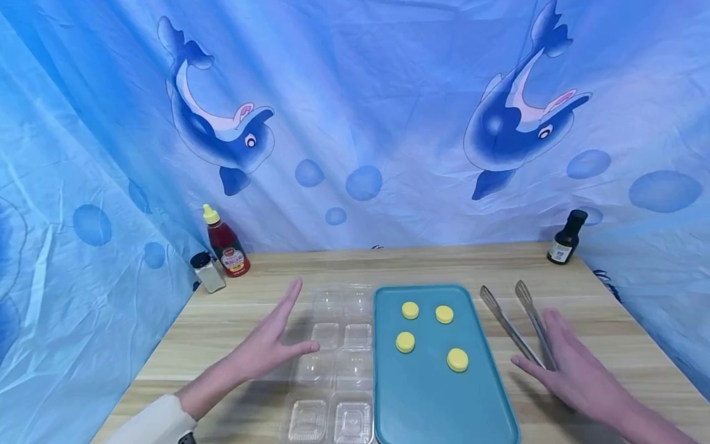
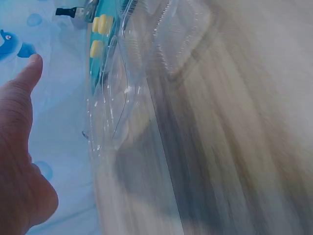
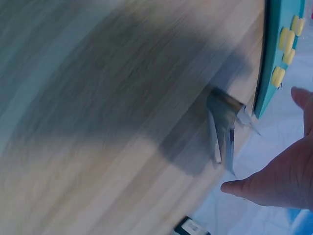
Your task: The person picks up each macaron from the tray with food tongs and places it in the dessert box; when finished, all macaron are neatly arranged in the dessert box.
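Observation:
Above the left side of a clear plastic tray with two columns of square compartments, my left hand hovers with fingers spread and thumb out, holding nothing. Metal tongs lie on the table right of a blue tray, their two arms spread apart. My right hand is over the tongs' near end, thumb and fingers apart. The right wrist view shows a gap between that hand and the tongs. Several yellow round macaron-like pieces sit on the blue tray.
At the back left stand a red sauce bottle with a yellow cap and a small black-lidded jar. A dark bottle is at the back right corner. Behind the wooden table hangs a blue dolphin-print curtain.

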{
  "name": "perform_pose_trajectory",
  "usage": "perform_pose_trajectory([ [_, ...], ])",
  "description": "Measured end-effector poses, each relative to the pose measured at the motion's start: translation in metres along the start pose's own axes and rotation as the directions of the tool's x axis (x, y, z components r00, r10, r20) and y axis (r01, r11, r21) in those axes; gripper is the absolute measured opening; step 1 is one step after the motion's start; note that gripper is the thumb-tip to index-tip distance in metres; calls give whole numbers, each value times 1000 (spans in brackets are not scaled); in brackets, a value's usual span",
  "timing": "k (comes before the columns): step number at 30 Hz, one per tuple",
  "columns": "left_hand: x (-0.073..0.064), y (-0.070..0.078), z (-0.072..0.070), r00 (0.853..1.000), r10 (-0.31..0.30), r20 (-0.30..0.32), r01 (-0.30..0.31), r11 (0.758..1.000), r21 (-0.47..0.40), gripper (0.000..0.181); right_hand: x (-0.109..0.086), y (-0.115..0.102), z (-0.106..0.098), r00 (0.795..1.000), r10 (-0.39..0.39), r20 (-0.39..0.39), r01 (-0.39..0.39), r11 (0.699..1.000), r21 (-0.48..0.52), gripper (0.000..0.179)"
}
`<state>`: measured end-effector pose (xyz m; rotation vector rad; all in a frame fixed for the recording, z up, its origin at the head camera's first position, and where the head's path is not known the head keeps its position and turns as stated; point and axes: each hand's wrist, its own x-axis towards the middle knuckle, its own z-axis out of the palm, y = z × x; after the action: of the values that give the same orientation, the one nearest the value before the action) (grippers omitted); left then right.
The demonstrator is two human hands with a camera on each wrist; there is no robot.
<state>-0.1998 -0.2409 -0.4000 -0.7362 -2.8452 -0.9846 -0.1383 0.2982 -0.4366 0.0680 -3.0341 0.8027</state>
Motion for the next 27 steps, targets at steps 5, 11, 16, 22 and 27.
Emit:
perform_pose_trajectory([
  [5,13,1,12,999,42,2,-42,994,-105,123,7,1,-1,989,110,94,-124,979,159,132],
  [11,24,2,23,995,100,-10,-100,986,-135,116,13,2,0,960,234,156,-264,941,212,136],
  [16,32,1,30,992,122,15,-119,982,-148,108,17,3,0,954,268,132,-292,930,225,133],
  [22,37,1,37,989,126,83,-116,986,-124,103,19,7,2,963,251,97,-268,927,262,125],
  [27,39,-2,43,984,140,109,-130,988,-88,98,21,11,5,969,233,80,-246,908,338,123],
])
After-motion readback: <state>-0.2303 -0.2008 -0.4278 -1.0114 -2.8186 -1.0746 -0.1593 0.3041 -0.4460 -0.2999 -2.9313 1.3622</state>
